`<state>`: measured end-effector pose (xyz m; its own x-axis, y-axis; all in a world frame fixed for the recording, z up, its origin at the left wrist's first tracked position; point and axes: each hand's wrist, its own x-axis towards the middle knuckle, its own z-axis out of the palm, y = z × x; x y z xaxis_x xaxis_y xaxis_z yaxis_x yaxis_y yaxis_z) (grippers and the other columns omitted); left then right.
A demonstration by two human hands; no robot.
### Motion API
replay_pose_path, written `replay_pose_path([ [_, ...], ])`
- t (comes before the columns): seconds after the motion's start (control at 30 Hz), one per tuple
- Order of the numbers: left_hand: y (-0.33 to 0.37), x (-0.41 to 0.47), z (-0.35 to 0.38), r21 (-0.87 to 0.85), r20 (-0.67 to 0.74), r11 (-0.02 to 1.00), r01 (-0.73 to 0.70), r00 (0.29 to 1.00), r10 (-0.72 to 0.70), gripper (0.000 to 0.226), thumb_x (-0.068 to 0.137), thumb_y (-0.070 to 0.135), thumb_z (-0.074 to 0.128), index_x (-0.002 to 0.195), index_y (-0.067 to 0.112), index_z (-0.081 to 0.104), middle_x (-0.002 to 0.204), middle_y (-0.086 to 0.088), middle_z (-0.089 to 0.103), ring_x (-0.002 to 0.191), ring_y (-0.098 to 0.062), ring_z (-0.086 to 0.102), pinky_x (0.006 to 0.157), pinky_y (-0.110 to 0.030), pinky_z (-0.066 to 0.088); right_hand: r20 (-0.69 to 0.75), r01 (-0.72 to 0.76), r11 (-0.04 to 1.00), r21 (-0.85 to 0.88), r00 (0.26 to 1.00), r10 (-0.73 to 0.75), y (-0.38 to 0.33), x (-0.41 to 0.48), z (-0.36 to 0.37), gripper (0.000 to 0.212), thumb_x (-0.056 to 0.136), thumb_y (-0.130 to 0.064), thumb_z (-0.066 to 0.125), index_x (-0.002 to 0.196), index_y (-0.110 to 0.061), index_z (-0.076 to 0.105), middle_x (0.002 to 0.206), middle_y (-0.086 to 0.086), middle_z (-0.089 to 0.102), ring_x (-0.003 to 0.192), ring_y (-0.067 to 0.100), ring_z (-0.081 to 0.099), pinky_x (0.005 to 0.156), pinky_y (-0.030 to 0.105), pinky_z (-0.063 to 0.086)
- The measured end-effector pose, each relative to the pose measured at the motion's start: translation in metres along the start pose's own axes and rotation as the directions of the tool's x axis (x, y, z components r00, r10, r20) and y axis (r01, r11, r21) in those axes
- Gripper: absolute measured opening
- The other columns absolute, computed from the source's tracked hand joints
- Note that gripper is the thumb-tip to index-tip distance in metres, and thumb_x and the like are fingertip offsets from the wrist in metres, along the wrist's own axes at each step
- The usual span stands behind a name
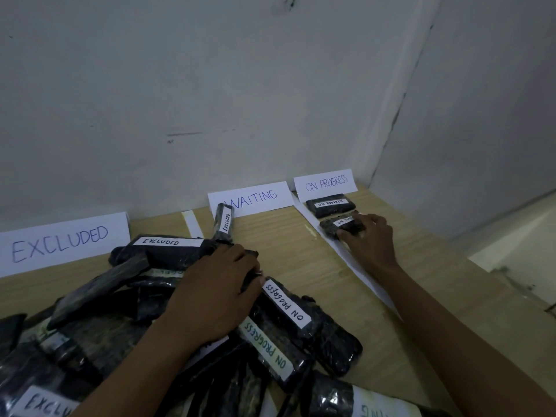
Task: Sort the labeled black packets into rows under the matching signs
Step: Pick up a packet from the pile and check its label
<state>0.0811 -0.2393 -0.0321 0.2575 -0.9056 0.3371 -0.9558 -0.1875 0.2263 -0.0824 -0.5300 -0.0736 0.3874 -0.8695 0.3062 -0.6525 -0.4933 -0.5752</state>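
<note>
Three paper signs stand against the wall: EXCLUDED, WAITING and ON PROGRESS. Under the ON PROGRESS sign lies one labelled black packet. Just in front of it, my right hand grips a second ON PROGRESS packet that rests on the table. My left hand lies on the pile of black packets at the lower left, its fingers curled round the end of an ON PROGRESS packet. An EXCLUDED packet stands tilted near the WAITING sign.
White paper strips divide the wooden table into columns. The wall runs close behind the signs and a side wall closes the right. The table's right edge drops off beside my right arm.
</note>
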Motion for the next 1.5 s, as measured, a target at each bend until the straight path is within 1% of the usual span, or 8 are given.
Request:
replay_pose_path([
  [0.2,0.000,-0.001,0.000,-0.007,-0.013,1.000,-0.001,1.000,0.001,0.041,0.090,0.054,0.027,0.094,0.031,0.059,0.091,0.015,0.049,0.087,-0.008,0.050,0.065,-0.025,0.036,0.056,-0.043,0.996,-0.075,0.997,0.047,-0.005,0.006,0.003,0.056,0.075,-0.052,0.054,0.121,-0.020,0.060,0.131,0.013,0.051,0.118,0.037,0.046,0.096,0.038,0.037],
  [0.53,0.000,-0.001,0.000,-0.012,-0.021,1.000,0.000,1.000,0.000,0.041,0.089,0.055,0.027,0.094,0.031,0.060,0.091,0.015,0.050,0.087,-0.007,0.049,0.064,-0.024,0.035,0.071,-0.054,0.998,-0.033,0.996,0.056,-0.004,0.014,0.001,0.047,0.085,-0.032,0.060,0.129,-0.017,0.053,0.138,0.009,0.045,0.124,0.036,0.039,0.099,0.038,0.033],
  [0.77,-0.002,-0.001,0.003,-0.011,-0.023,1.000,-0.003,1.000,0.003,0.040,0.089,0.054,0.029,0.095,0.030,0.061,0.091,0.014,0.052,0.088,-0.009,0.050,0.063,-0.025,0.036,0.089,0.006,1.000,-0.003,0.996,-0.006,-0.005,-0.003,-0.005,0.061,0.070,-0.052,0.051,0.123,-0.022,0.054,0.133,0.003,0.050,0.119,0.035,0.046,0.091,0.036,0.035],
  [0.9,-0.002,-0.002,0.002,-0.020,-0.023,1.000,-0.005,1.000,0.004,0.030,0.091,0.048,0.040,0.097,0.028,0.062,0.095,0.011,0.054,0.091,-0.012,0.052,0.065,-0.027,0.036,0.056,0.055,0.993,0.106,0.997,-0.062,-0.020,-0.039,-0.017,0.046,0.082,-0.039,0.068,0.123,-0.024,0.055,0.129,0.001,0.053,0.112,0.022,0.051,0.088,0.029,0.039],
  [1.03,0.000,-0.002,-0.002,-0.036,-0.015,0.999,-0.006,1.000,0.005,0.031,0.090,0.043,0.039,0.100,0.026,0.062,0.097,0.010,0.055,0.094,-0.014,0.052,0.065,-0.028,0.036,0.235,0.108,0.949,0.298,0.955,-0.182,-0.060,-0.085,-0.049,0.019,0.083,-0.033,0.071,0.100,-0.026,0.066,0.088,-0.005,0.066,0.072,0.004,0.058,0.064,0.014,0.044],
  [1.1,0.001,-0.003,-0.003,-0.034,-0.014,0.999,-0.003,1.000,0.002,0.031,0.089,0.042,0.039,0.101,0.026,0.063,0.098,0.009,0.056,0.095,-0.014,0.052,0.065,-0.028,0.037,0.334,0.129,0.935,0.331,0.910,-0.245,-0.078,-0.105,-0.059,0.013,0.082,-0.033,0.071,0.094,-0.027,0.067,0.076,-0.003,0.064,0.065,0.004,0.057,0.062,0.013,0.044],
  [1.33,0.002,-0.004,-0.005,-0.028,-0.009,1.000,0.007,1.000,-0.008,0.026,0.091,0.041,0.042,0.102,0.026,0.060,0.101,0.009,0.055,0.098,-0.015,0.051,0.070,-0.031,0.043,0.578,0.151,0.978,0.147,0.789,-0.209,-0.112,-0.132,-0.060,0.043,0.077,-0.054,0.070,0.113,-0.035,0.055,0.077,-0.002,0.069,0.067,0.005,0.062,0.060,0.020,0.045],
  [1.5,-0.001,-0.004,-0.004,-0.081,-0.034,0.997,0.003,0.999,-0.006,0.020,0.092,0.030,0.043,0.102,0.026,0.060,0.100,0.009,0.055,0.098,-0.015,0.051,0.072,-0.031,0.042,0.610,-0.026,0.972,0.235,0.782,-0.127,-0.117,-0.129,-0.057,0.051,0.067,-0.037,0.084,0.111,-0.030,0.058,0.074,0.002,0.072,0.061,0.009,0.063,0.056,0.024,0.044],
])
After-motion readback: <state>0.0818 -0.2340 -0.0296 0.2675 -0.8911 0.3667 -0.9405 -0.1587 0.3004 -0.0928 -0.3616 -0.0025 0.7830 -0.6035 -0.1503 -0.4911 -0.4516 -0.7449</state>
